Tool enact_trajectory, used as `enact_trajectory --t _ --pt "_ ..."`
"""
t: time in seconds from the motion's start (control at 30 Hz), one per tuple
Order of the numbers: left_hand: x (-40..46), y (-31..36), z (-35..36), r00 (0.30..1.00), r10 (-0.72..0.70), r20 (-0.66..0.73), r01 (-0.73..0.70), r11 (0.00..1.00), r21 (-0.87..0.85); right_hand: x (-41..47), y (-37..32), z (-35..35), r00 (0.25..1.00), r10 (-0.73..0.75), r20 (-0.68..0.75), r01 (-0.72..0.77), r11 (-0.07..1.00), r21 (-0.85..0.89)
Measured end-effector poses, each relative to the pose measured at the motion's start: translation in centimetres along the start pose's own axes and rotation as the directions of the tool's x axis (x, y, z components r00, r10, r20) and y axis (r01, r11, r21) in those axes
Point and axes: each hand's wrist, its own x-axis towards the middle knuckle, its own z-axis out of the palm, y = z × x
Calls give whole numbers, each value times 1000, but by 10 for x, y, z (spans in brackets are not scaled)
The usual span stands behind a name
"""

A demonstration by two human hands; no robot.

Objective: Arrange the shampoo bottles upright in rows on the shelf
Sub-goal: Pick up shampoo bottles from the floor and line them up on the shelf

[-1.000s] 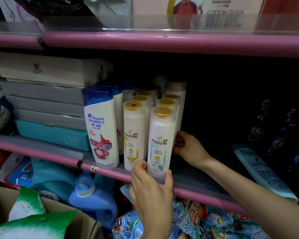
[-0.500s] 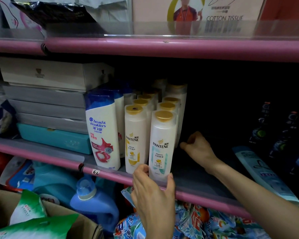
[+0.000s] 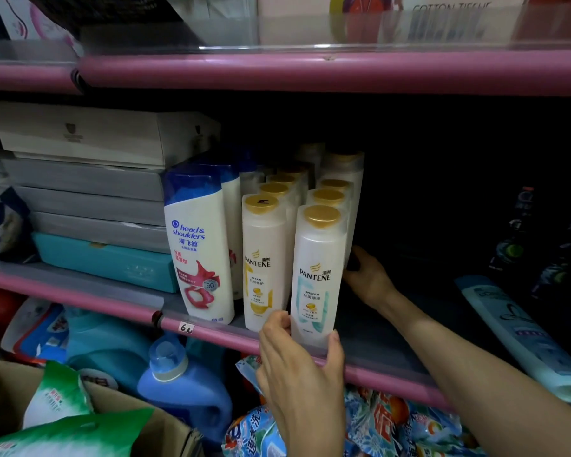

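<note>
Front Pantene Smooth bottle [image 3: 317, 278]: upright at the shelf edge [image 3: 376, 374], heading the right row; left hand [image 3: 302, 374] grips its base between thumb and fingers, as half a second ago. Right hand [image 3: 368, 278]: moved back in against the row's right side; fingers hidden, grip cannot be told.

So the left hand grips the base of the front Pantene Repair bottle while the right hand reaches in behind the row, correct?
Not quite. In the head view the left hand has its grip on the base of the front Pantene Smooth bottle, the one with the teal label. The yellow-labelled Pantene Repair bottle stands beside it, ungripped. The right hand does reach in behind the row.
</note>
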Motion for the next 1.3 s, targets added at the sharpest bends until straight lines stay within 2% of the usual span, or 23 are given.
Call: enact_trajectory --t 0.37,0.5,0.63,0.7,0.77,0.9,1.03,1.17,1.3 --pt "0 -2 0 1000 -11 28 11 1000 8 0 0 -2 999 7 37 -7 1000 -11" --pt "3 1 -9 994 24 102 -24 1000 5 -16 -12 -13 997 38 64 -41 998 41" --pt "-8 0 -35 987 121 107 -106 986 -130 -56 -36 -33 996 68 -59 -68 998 9" --pt "-20 -9 -49 983 144 117 -124 978 -166 -89 -48 -41 994 5 -113 -6 1000 -12" --pt "-38 -25 -60 975 128 181 -97 981 -169 -130 -58 -43 991 -68 -114 73 997 38" --pt "-84 -70 -74 935 -56 349 93 991 -92 -213 -52 -22 993 -119 -27 122 974 191" --pt "-128 -133 -85 841 -313 442 283 950 134 -266 1 27 990 14 143 -33 991 132" --pt "-155 -200 -102 699 -587 408 451 805 385 -300 83 67 933 249 260 -248 968 -35" --pt "-164 -260 -115 546 -796 262 626 595 503 -325 163 91 781 519 349 -435 851 -292"
